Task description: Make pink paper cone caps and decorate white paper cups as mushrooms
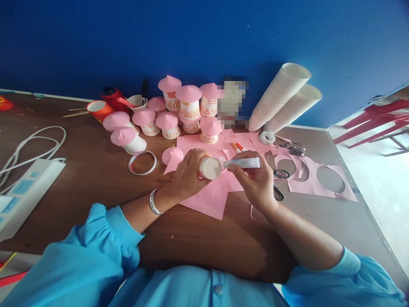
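Observation:
My left hand [186, 175] is closed round a paper cup [211, 168] turned on its side, its pale round end facing right. In my right hand [257, 181] is a white glue stick [244, 163], held level with its tip at the cup's edge. Below both hands lie sheets of pink paper [212, 202]. A pink paper cone [172, 156] rests just left of my left hand. Behind stand several small cup houses with pink cone roofs [189, 94] and red drawings round their sides.
Two tall stacks of paper cups [277, 96] lean on the blue wall. Scissors [278, 192] and pink paper with round holes [319, 170] lie to the right. A tape ring [142, 163] and a white power strip [28, 192] with its cord are at left.

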`<state>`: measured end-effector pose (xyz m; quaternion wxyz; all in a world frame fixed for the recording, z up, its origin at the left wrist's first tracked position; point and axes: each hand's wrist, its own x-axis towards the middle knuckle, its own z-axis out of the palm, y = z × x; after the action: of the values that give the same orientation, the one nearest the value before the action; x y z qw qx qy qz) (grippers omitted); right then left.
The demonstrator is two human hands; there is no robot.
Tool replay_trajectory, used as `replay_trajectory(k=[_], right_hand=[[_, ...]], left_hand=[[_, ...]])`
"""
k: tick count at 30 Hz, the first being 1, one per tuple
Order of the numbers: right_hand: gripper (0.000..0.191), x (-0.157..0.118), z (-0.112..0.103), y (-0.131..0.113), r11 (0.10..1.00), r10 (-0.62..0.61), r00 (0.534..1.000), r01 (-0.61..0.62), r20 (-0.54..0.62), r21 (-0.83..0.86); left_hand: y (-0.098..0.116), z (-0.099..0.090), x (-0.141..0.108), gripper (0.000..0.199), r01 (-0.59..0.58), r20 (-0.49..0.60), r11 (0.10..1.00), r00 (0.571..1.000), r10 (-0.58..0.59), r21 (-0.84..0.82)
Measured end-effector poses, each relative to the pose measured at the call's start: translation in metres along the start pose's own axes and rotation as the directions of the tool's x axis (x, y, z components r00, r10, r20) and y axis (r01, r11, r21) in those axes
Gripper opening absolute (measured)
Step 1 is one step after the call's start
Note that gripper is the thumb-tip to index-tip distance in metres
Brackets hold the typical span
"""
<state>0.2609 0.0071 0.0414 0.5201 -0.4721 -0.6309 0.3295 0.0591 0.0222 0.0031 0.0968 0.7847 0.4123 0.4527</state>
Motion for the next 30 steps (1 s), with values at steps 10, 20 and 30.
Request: replay_trajectory(k=[10, 20, 30], right_hand=[[0.018, 0.002, 0.002, -0.001, 0.997, 0.015, 1.0, -0.014, 0.011, -0.073], [0.02, -0.008, 0.004, -0.005, 0.966, -0.214, 0.977, 0.213, 0.008, -0.146], [0.022, 0.0, 0.004, 0.008, 0.997, 0.015, 1.0, -0.016, -0.01, -0.07]], left_hand=[[-0.002, 0.0, 0.0, 0.047, -0.005, -0.03, 1.0, 1.0, 0.005, 0.01], [-0.006, 0.003, -0.002, 0.049, 0.007, -0.019, 1.0, 1.0, -0.008, -0.018], [-0.004, 0.001, 0.002, 0.056, 0.023, -0.074, 1.0, 0.997, -0.022, 0.009]])
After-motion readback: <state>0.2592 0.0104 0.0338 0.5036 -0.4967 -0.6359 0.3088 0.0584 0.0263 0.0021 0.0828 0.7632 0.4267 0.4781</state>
